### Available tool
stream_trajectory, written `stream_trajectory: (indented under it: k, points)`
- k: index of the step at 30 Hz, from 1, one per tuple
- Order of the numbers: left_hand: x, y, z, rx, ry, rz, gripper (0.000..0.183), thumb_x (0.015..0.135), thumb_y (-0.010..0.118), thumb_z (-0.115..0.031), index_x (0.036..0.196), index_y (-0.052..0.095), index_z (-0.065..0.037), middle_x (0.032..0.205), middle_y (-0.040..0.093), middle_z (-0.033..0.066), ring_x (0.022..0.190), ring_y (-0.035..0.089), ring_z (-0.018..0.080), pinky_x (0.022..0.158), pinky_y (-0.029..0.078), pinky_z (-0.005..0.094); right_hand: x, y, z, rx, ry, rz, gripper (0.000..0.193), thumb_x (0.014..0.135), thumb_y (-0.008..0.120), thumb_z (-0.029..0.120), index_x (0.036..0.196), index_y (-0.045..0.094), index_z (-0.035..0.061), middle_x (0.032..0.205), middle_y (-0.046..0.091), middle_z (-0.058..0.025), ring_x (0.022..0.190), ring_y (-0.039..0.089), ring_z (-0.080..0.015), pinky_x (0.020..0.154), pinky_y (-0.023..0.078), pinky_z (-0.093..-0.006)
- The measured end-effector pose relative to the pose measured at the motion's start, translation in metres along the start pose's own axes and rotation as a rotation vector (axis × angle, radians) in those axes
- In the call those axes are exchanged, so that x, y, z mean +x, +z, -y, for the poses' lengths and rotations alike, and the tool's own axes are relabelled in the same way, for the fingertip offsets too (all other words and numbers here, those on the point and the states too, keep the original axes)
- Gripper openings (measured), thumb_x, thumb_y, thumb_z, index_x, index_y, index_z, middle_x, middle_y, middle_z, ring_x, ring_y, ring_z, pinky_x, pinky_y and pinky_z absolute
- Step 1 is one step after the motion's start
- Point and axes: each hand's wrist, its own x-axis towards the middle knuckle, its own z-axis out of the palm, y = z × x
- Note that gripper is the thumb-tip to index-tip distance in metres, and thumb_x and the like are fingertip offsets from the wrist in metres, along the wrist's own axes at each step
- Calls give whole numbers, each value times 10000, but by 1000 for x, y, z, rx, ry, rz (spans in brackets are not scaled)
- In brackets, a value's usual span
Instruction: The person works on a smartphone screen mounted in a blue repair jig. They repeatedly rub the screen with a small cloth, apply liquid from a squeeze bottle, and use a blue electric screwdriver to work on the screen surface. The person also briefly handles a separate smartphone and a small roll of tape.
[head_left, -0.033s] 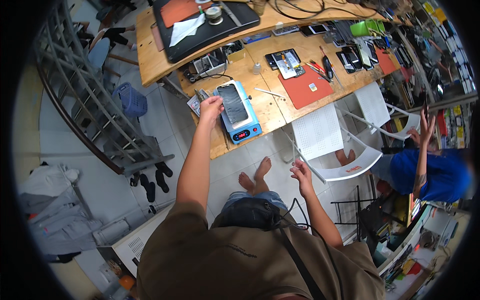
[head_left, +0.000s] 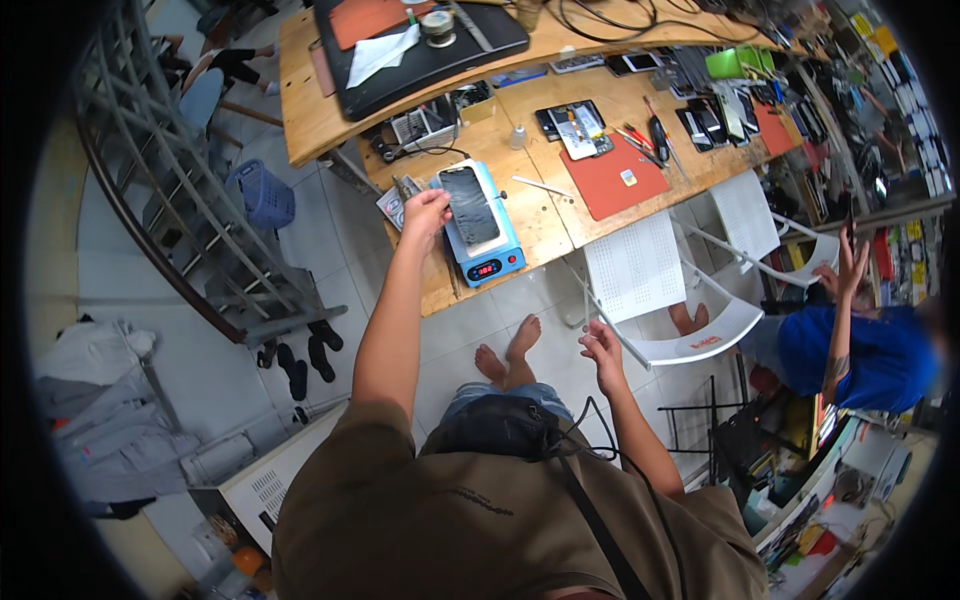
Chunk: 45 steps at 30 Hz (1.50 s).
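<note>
A dark smartphone with a wrinkled-looking surface lies flat on the pale top of a blue heating plate, whose front has a lit red display. At the phone's left edge, the fingers of my left hand are pinched together; whether they grip the phone or a thin film on it, I cannot make out. My right hand hangs in the air beside a white chair, fingers loosely bent and apart, with nothing clearly seen in it. A small dropper bottle stands behind the heating plate.
On the wooden bench, an opened phone lies by an orange mat, with screwdrivers and more phones to the right. White chairs stand at its front. A person in a blue shirt is at right. A purple basket sits left.
</note>
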Motion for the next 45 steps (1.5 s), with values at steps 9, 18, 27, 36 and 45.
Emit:
stream_trajectory:
  k: [9,18,27,36,45]
  points:
    - [0,16,-19,-4,-28,67,168,920,727,-101,1063,663,-41,892,650,12,744,627,108,655,571,245,10,6,7,-87,3,74,553,918,700,249,1399,525,40,1300,580,-138,1092,588,-199,868,508,-331]
    - [25,20,2,218,115,-60,215,881,724,-28,1084,658,-1,906,682,67,712,637,130,614,547,254,12,-1,4,-183,11,84,453,949,629,174,1381,528,78,1262,609,-50,1064,634,-160,826,516,-293]
    - [33,12,32,550,331,-313,220,833,773,-99,1021,695,-16,868,712,91,674,678,166,566,566,304,12,13,12,-140,12,86,534,916,704,240,1376,533,31,1296,585,-137,1096,593,-209,857,511,-336]
    - [9,26,10,220,83,-270,126,846,739,-33,937,659,0,806,683,81,622,654,151,539,593,290,9,14,7,-120,6,75,518,910,725,249,1351,558,35,1232,597,-86,1021,592,-165,816,508,-305]
    - [-20,24,9,706,546,-378,126,867,712,-123,918,690,-10,850,708,211,760,686,405,723,536,462,8,14,7,-113,20,48,494,918,721,222,1345,563,31,1216,603,-78,1008,602,-157,806,511,-301]
